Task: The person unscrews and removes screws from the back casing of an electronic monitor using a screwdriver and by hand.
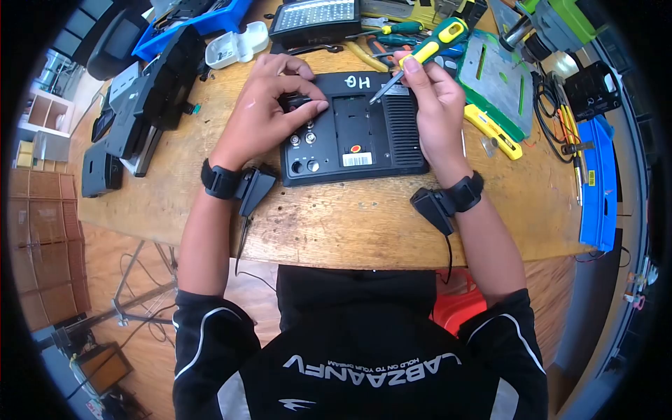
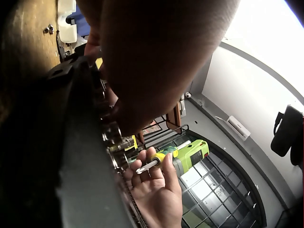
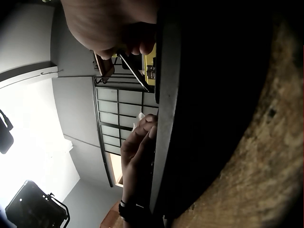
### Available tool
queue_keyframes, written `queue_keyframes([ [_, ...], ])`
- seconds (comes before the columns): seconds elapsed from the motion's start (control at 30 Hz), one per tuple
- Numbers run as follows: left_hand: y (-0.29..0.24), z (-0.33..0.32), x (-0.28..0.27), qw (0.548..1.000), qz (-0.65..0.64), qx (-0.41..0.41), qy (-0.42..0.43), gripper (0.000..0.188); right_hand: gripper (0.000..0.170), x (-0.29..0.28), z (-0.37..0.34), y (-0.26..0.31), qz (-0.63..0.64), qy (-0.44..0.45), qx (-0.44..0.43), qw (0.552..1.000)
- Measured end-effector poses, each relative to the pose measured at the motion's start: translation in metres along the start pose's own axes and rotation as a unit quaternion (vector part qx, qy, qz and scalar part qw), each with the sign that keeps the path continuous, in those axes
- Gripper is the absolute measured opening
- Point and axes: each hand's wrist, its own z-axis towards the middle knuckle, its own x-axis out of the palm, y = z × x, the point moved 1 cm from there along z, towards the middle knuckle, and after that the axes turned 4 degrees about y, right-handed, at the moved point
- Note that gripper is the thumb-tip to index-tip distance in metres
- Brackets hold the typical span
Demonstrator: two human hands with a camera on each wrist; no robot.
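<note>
A flat black electronic device [image 1: 392, 157] with vents, round metal sockets and "HQ" written on it lies on the wooden table. My left hand [image 1: 269, 105] rests over its upper left part, fingers bent and thumb lying along the panel. In the right wrist view, the left hand's fingers [image 3: 142, 137] reach to the panel face. My right hand [image 1: 441, 105] grips a screwdriver [image 1: 434, 45] with a yellow-green handle, thumb against the handle near the shaft. Its shaft slants down over the device's recessed plate; the cross-shaped tip [image 2: 139, 170] shows in the left wrist view.
Black device parts [image 1: 136, 119] and a white plastic case [image 1: 238, 45] sit on the left. A blue bin [image 1: 199, 28] stands behind them. Beyond the device are an LED panel [image 1: 315, 17] and several tools. A yellow utility knife [image 1: 493, 131] and blue tray [image 1: 597, 185] lie right.
</note>
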Motion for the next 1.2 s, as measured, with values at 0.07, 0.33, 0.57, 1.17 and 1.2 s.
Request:
queue_keyframes([
  [0.07,-0.004,0.001,0.0,1.0,0.004,-0.006,-0.001,0.013,0.035,-0.002,-0.001,-0.002,-0.004,0.006,0.007,1.0],
  [0.33,-0.006,0.003,0.002,0.999,0.036,-0.031,-0.018,0.022,0.03,0.0,-0.001,-0.003,-0.018,-0.012,-0.023,0.999],
  [0.57,-0.008,0.003,0.002,0.998,0.055,-0.031,-0.008,0.02,0.035,0.0,-0.003,0.0,-0.01,-0.005,-0.007,1.0],
  [1.17,0.001,0.003,-0.006,0.998,0.001,-0.032,-0.055,0.015,0.033,0.0,0.001,-0.004,-0.015,-0.012,-0.035,0.999],
  [1.2,0.001,0.003,-0.008,0.999,-0.007,-0.036,-0.039,0.014,0.033,0.0,0.001,-0.005,-0.021,-0.014,-0.036,0.999],
])
